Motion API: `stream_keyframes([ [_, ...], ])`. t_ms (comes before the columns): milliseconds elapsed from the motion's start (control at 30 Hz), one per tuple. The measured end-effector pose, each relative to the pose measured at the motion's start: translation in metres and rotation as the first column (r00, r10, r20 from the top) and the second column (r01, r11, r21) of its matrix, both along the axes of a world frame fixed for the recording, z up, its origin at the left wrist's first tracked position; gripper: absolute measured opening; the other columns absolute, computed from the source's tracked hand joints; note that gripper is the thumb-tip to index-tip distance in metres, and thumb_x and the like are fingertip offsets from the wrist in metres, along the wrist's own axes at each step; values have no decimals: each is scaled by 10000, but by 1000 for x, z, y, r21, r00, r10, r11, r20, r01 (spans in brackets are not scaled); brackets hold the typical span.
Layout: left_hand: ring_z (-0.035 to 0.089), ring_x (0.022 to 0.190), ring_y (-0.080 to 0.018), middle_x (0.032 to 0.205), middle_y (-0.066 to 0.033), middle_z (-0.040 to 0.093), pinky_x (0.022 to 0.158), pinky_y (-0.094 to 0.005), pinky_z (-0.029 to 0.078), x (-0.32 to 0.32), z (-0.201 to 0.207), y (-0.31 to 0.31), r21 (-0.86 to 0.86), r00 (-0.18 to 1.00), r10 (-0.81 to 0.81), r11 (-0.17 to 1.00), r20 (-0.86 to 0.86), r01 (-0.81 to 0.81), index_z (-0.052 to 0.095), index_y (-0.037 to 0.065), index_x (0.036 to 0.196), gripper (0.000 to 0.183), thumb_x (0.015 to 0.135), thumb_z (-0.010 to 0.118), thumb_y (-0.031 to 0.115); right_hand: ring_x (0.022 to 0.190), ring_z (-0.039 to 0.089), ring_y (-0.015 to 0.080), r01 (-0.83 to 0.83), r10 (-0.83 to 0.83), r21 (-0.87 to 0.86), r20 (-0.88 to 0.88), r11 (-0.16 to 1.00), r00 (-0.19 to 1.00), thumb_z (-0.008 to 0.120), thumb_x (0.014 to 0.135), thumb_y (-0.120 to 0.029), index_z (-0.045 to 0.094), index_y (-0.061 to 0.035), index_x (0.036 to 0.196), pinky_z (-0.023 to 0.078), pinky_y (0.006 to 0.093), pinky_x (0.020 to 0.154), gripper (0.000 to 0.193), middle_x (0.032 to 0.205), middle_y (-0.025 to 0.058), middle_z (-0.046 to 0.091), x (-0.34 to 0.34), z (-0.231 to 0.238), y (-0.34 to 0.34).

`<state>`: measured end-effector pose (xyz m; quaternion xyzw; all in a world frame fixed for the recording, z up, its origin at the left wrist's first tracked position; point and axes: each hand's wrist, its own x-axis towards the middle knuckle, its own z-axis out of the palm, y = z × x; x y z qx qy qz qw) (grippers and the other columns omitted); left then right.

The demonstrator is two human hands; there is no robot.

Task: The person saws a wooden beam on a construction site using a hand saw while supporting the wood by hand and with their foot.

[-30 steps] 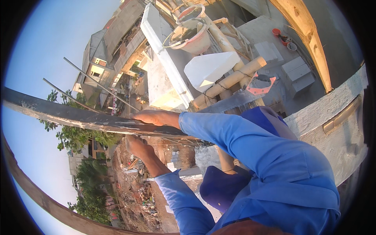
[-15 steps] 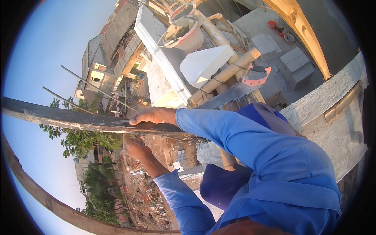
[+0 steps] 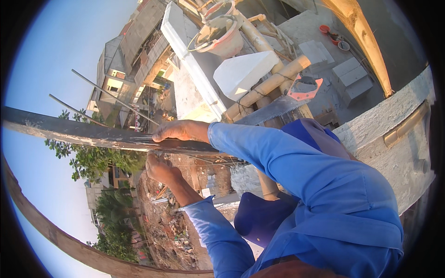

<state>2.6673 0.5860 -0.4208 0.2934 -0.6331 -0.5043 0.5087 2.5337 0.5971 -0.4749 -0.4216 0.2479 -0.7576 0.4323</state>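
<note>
A long dark beam [image 3: 92, 133] with a worn, pale-flecked face runs in from the left edge. My right hand [image 3: 184, 130] is bent over its upper side, fingertips pressed against its face. Thin pale lines show at those fingertips; whether they are slim pieces or marks on the surface I cannot tell. Just below, my left hand [image 3: 163, 169] is closed, its fingertips close to the beam's lower edge. What it may hold is hidden. Beyond my right forearm lies a handsaw [image 3: 273, 109] with an orange handle, by lashed bamboo poles [image 3: 271, 88].
A mortar-stained bucket [image 3: 222, 39] and a white block [image 3: 245, 74] sit on the scaffold. A curved timber [image 3: 69, 245] crosses the lower left. Far below lies rubble-strewn ground [image 3: 171, 227]. A rough concrete wall [image 3: 389, 120] stands at right, pale blocks [image 3: 351, 78] on a lower floor.
My left hand has risen slightly toward the beam's lower edge, its fingers curled tighter. My right hand and the beam sit slightly higher in view. The saw remains beside the poles.
</note>
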Motion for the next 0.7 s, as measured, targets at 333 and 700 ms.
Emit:
stream_keyframes([
  [333, 295, 445, -52, 581, 17, 381, 388, -232, 186, -2, 0, 16, 39, 999, 43, 998, -28, -42, 563, -6, 826, 198, 815, 544, 191, 1043, 479, 204, -40, 38, -47, -33, 998, 999, 678, 779, -440, 614, -37, 1047, 349, 353, 889, 489, 1079, 63, 594, -2, -1, -2],
  [700, 207, 433, -51, 526, 62, 265, 397, -248, 149, -1, -6, 15, 64, 999, 23, 998, -49, -20, 506, 53, 731, 176, 849, 537, 180, 1384, 130, 296, -32, 33, 7, -100, 999, 994, 667, 786, -451, 497, -53, 1263, 129, 422, 1094, 644, 1458, 180, 260, 0, -3, 2],
])
